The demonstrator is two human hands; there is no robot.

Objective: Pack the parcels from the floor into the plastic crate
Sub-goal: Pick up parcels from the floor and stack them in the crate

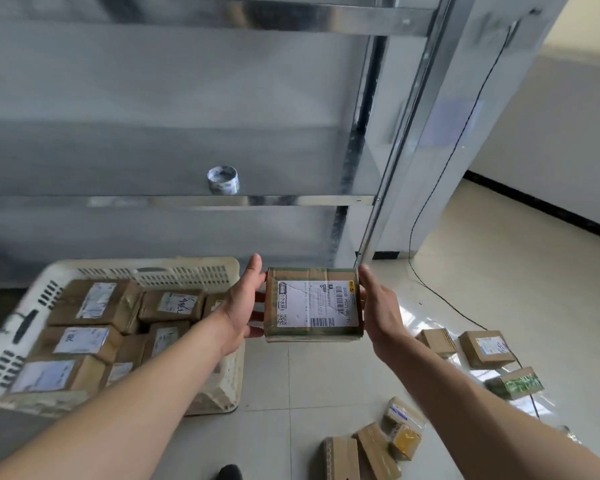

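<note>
The left hand [243, 303] grips the left edge of a flat, square cardboard parcel [314, 304]: its thumb lies along the top corner and its fingers curl under the box. The right hand [378, 306] presses against the right edge, thumb up along the side, with its fingers out of sight behind the box, so I cannot tell how they curl. Between both hands the parcel is held in the air, label up, just right of the crate and above the floor. Glossy clear tape wraps the brown board, with green print at the edges, and a white shipping label with a barcode and QR code covers most of the top face.

To the left stands the cream plastic crate [174, 271], rectangular, with slotted vent walls and a handle hole on the near-left side. It is packed with taped brown boxes [94, 303], each with a white label, lying side by side.

On the pale, shiny floor tiles [326, 375] to the right lie more small parcels: two brown cartons [485, 348] side by side, a green-printed box [515, 382] near them, and a loose heap of corrugated cartons [371, 448] and a yellow-taped packet [404, 439] nearer the person.

Behind the crate rises a galvanised metal shelving unit [222, 200]; a roll of tape [223, 180] sits on its shelf. A thin black cable [440, 296] trails down the wall and across the floor.
</note>
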